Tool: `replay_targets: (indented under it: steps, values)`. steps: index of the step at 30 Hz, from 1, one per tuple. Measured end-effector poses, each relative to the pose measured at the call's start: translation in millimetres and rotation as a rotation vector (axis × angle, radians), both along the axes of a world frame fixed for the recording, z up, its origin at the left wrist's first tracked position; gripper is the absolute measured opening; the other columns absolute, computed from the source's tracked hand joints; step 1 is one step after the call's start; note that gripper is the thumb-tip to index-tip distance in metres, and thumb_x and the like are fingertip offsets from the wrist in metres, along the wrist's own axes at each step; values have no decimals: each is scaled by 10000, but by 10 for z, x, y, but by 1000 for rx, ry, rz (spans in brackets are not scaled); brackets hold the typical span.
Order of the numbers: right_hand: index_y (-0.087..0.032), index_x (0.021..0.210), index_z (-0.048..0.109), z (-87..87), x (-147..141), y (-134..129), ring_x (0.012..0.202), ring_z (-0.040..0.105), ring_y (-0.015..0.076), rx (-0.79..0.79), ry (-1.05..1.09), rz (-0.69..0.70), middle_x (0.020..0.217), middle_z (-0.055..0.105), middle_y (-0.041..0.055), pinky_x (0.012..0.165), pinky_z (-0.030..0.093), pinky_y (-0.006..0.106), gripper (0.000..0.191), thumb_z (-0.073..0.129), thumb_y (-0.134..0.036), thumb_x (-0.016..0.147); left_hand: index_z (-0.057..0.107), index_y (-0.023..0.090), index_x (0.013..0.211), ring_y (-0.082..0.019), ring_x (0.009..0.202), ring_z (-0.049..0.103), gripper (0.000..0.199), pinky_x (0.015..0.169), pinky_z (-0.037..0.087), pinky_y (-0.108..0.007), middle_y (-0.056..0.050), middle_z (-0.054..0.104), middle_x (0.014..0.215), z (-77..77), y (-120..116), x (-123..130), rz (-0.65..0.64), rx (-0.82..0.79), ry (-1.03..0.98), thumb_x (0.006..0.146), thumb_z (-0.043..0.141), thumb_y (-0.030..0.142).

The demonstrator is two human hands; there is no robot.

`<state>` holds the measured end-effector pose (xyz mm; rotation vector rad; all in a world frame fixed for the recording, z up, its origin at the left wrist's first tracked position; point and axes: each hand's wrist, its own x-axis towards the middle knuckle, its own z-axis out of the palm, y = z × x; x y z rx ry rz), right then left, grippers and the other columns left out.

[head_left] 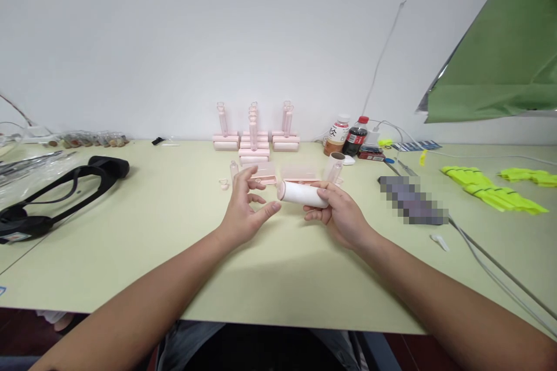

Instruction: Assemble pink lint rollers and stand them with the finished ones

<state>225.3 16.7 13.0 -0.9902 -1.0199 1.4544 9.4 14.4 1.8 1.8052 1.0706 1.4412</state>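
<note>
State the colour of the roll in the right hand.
The roll is white, with a pale pink end; best seen in the head view.

Open near tabletop (282, 295), bottles (355, 138) (capped) blocking rear-right

Right hand (343, 215) holding white roll (301, 193), left hand (242, 213) spread beside it, pink parts (254, 153) behind

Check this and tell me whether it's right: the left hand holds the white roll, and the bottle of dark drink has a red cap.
Wrong hand: the head view shows the right hand holding the white roll, with the left hand open beside it. The bottle of dark drink does have a red cap.
</note>
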Motion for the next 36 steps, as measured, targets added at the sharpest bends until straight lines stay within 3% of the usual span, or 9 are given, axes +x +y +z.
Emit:
replay_targets:
  steps: [3,7,9,15,18,25,28,32,36]
  values:
    - [-193,965,575,1,-2,-12,671,621,132,13,19,-17,994,610,61,580,584,282,190,570,-308,815,251,313,1414,-188,1054,535,764,667,545,-259,-118,329,1407,-39,-70,59,89,52,-4,785,683,326]
    - [-226,1032,543,-4,-25,-64,757,634,152,37,9,75,1074,607,53,668,584,330,279,617,-309,776,248,327,1461,-155,896,588,786,543,513,-226,-128,358,1417,-93,-179,152,-183,-31,201,786,648,274]
    - [-236,1047,529,-8,-35,-79,768,633,151,49,10,84,1121,601,49,681,578,338,334,650,-283,740,241,326,1474,-159,906,594,770,548,513,-233,-127,338,1451,-100,-179,157,-197,-44,252,804,616,275]
    - [-225,1053,517,-37,-7,-18,727,633,144,32,20,-13,873,635,11,676,565,315,355,672,-252,735,295,240,1474,-241,972,627,686,799,518,-394,-125,280,1546,-101,43,-13,104,-154,683,844,542,356]
    - [-223,1025,514,-50,27,29,696,634,147,-2,34,-53,811,629,4,652,567,318,315,656,-242,744,324,233,1462,-310,1084,603,662,773,513,-402,-116,218,1576,-77,145,-110,231,-225,877,844,512,378]
    - [-227,1021,512,-65,28,50,664,629,150,19,51,-41,798,619,1,618,562,321,298,635,-264,753,299,243,1462,-302,1012,625,668,700,499,-385,-133,336,1513,2,182,-183,265,-286,1008,837,473,402]
    - [-228,1034,513,-69,14,42,668,626,151,28,45,-31,803,620,4,619,557,318,306,639,-285,761,318,241,1448,-307,983,632,641,674,485,-374,-140,451,1428,14,158,-183,268,-276,1027,845,455,409]
    - [-228,1048,507,-73,13,47,664,622,149,15,57,-47,795,619,3,617,553,315,318,641,-289,766,373,235,1410,-297,915,649,554,653,461,-350,-126,658,1129,55,145,-193,305,-296,1032,874,417,367]
    - [-228,1042,507,-72,16,47,660,617,146,16,62,-46,799,615,3,613,552,313,308,639,-291,772,427,253,1371,-286,821,659,496,629,451,-342,-95,701,931,99,186,-237,330,-351,1061,884,387,335]
